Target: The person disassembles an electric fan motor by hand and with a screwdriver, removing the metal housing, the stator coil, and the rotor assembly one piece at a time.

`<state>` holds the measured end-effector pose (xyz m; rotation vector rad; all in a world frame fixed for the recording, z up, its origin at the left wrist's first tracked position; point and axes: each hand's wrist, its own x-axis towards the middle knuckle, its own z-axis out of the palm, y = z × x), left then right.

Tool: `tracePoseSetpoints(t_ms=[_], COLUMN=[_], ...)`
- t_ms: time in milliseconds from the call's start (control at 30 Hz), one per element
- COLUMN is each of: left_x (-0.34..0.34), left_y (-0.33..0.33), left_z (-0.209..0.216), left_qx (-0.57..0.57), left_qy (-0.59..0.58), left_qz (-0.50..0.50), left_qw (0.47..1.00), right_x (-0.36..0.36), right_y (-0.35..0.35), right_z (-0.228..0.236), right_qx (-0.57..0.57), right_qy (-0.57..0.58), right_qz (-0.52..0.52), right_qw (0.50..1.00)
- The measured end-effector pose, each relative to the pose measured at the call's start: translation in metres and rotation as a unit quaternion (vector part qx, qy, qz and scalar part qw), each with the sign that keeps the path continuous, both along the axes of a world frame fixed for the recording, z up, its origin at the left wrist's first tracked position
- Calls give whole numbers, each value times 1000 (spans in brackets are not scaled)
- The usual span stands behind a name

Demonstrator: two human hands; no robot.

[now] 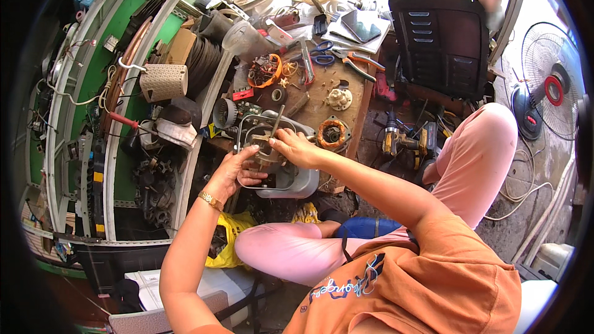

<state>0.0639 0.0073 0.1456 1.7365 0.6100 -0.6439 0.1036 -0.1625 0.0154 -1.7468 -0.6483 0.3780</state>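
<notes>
By the near edge of the tabletop (319, 94), the open grey case (299, 184) looks unfinished; right hand (297, 148) pinches a rod (278, 120); left hand's (233, 169) hold, can't tell.

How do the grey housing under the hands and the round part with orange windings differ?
The grey housing looks larger than the round motor stator. The housing is plain with rounded corners, while the stator carries a ring of orange windings. The left hand and right hand are over the housing; neither holds the stator. Both parts are close to the right hand.
</notes>
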Motion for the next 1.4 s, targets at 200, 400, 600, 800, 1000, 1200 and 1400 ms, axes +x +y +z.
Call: tracePoseSetpoints(t_ms=[200, 400, 600, 800, 1000, 1200, 1400], left_x=[6, 6, 8, 14, 8, 3, -5], left_y=[4, 15, 20, 22, 29, 41, 53], left_z=[-3, -13, -21, -18, -30, -47, -56], left_qx=[-34, -52, -58, -77, -166, -227, -263], left_qy=[-35, -17, -25, -21, -48, -63, -45], left_qz=[-23, 9, 41, 3, 34, 44, 59], left_qw=[999, 998, 997, 997, 984, 971, 962], right_x=[-22, -51, -63, -58, -62, -56, -56], right_y=[-3, -13, -5, -7, -28, -32, -31], right_z=[-5, -52, -66, -66, -49, -49, -39], right_qx=[77, 366, 225, 173, 293, 429, 484], right_qy=[-38, 234, 143, 97, 202, 298, 390], right_qz=[-105, -243, -185, -112, -14, 33, 38], right_qw=[991, 867, 946, 974, 934, 852, 782])
